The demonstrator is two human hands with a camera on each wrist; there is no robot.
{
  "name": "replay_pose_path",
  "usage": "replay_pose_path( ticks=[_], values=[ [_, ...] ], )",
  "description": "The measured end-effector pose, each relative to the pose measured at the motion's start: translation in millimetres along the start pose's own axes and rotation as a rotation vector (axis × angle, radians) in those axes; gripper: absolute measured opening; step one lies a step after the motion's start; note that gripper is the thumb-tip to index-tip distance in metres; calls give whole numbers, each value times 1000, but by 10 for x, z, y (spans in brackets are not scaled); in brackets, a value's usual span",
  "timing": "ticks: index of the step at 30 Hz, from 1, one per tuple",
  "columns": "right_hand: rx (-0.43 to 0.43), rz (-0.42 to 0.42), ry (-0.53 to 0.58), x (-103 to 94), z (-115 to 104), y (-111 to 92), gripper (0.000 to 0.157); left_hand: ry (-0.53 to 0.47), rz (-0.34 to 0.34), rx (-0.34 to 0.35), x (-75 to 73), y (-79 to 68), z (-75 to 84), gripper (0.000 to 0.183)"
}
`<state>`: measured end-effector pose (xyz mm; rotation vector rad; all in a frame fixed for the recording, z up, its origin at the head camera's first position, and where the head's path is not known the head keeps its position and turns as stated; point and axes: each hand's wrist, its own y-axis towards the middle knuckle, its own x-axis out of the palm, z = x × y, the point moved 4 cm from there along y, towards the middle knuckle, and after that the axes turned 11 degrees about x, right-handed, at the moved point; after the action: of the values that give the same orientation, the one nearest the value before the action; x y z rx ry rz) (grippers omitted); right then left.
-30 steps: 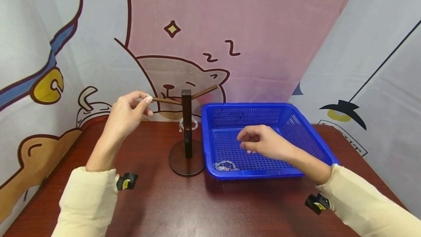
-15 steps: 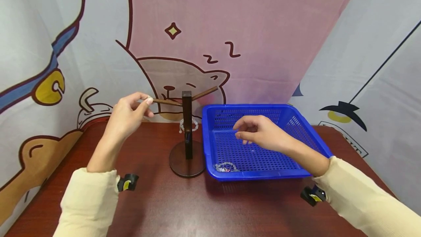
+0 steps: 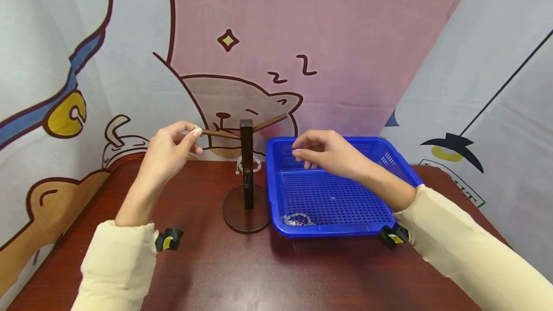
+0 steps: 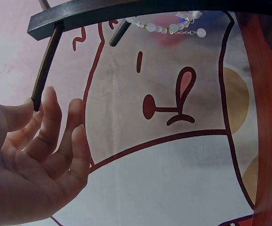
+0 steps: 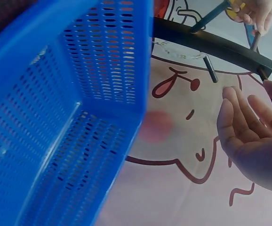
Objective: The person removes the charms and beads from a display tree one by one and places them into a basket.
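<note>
My left hand [image 3: 168, 152] pinches the end of the left wooden peg [image 3: 220, 134] of a dark jewelry stand [image 3: 246, 157] between thumb and index finger. In the left wrist view the peg [image 4: 47, 68] runs from the fingertips up to the post. A pale beaded bracelet [image 3: 257, 163] hangs lower on the stand. My right hand [image 3: 330, 152] hovers above the back of a blue basket [image 3: 337, 229], fingers loosely bent, nothing between them. It is to the right of the stand's right peg [image 3: 270, 122]. Another beaded bracelet [image 3: 298, 219] lies in the basket's near left corner.
Stand and basket sit side by side on a reddish-brown table [image 3: 207, 263]. The stand's round base [image 3: 235, 217] is close to the basket's left wall. A cartoon-printed cloth [image 3: 345, 37] hangs behind the table.
My right hand has risen from over the basket's middle and moved left, closer to the stand. My left hand keeps its pinch on the peg.
</note>
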<state>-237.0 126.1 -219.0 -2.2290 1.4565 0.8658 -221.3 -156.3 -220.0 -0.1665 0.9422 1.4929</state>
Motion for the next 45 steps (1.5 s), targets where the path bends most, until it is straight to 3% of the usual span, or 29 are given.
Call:
replay_pose_path(
  ticks=[20, 30, 45],
  values=[
    [10, 97, -35, -141, -270, 257, 22, -12, 1, -10, 7, 4, -6, 30],
    [-59, 100, 14, -122, -347, 318, 16, -14, 2, -12, 9, 3, -11, 30],
    [-71, 138, 9, -106, -345, 333, 12, -16, 24, -11, 31, -14, -1, 29]
  ],
)
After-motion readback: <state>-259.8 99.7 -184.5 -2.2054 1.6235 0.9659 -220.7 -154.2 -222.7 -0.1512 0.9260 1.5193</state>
